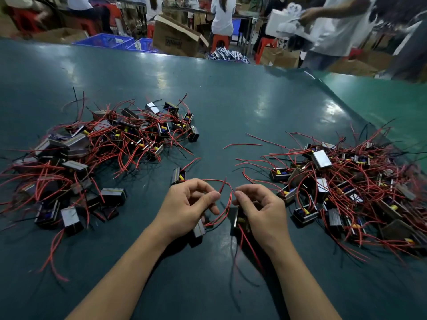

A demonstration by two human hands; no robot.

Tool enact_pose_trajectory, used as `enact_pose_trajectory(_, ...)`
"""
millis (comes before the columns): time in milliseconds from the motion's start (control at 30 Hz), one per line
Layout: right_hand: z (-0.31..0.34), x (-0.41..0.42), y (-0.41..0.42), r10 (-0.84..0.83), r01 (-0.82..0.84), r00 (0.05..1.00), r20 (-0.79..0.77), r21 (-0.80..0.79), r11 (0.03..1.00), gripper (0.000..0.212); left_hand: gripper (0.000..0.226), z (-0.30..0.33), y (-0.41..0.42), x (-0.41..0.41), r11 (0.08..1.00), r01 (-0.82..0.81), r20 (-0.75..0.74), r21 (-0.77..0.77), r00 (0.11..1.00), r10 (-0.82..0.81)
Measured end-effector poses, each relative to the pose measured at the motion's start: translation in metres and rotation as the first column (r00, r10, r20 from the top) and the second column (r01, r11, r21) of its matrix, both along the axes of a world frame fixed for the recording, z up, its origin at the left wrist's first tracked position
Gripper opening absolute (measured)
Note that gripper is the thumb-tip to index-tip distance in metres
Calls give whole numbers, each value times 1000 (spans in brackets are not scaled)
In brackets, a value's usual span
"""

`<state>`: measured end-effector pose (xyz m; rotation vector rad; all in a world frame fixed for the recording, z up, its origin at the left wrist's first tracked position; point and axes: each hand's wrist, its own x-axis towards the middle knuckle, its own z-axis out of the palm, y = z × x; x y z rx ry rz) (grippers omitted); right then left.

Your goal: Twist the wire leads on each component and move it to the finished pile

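My left hand [184, 205] pinches a red wire lead between thumb and forefinger; a small dark component [198, 229] hangs under its palm. My right hand [261, 209] pinches another red lead, with a second component [240, 221] tucked beneath its fingers. The held red leads [227, 205] arc between the two hands. A single component [178, 176] lies on the table just beyond my left hand. One heap of wired components [92, 153] spreads at the left, another heap [342, 181] at the right.
The work surface is a dark green table [219, 100] with a lighter green strip at far right. Loose red wires [242, 145] lie between the heaps. Beyond the far edge are blue crates [108, 41], cardboard boxes, red stools and several people.
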<state>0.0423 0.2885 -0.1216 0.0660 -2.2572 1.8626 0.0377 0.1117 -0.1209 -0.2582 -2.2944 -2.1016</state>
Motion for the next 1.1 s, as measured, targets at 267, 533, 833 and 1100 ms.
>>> enact_pose_trajectory(267, 3, -1, 4, 66, -58, 997, 37, -169, 984, 26, 7, 6, 0, 1, 998, 50, 11, 48, 999, -50)
enact_pose_trajectory(533, 3, -2, 2, 97, -95, 995, 2, -207, 974, 30, 8, 9, 1, 2, 996, 33, 25, 80, 999, -35)
enact_pose_trajectory(833, 2, -1, 6, 184, -180, 983, 1, -195, 964, 39, 17, 5, 2, 2, 999, -3, -123, -36, 992, -2)
enact_pose_trajectory(1100, 5, 0, 4, 107, -101, 994, 5, -281, 954, 13, 10, 3, -13, 0, 907, -223, -478, -358, 878, 27)
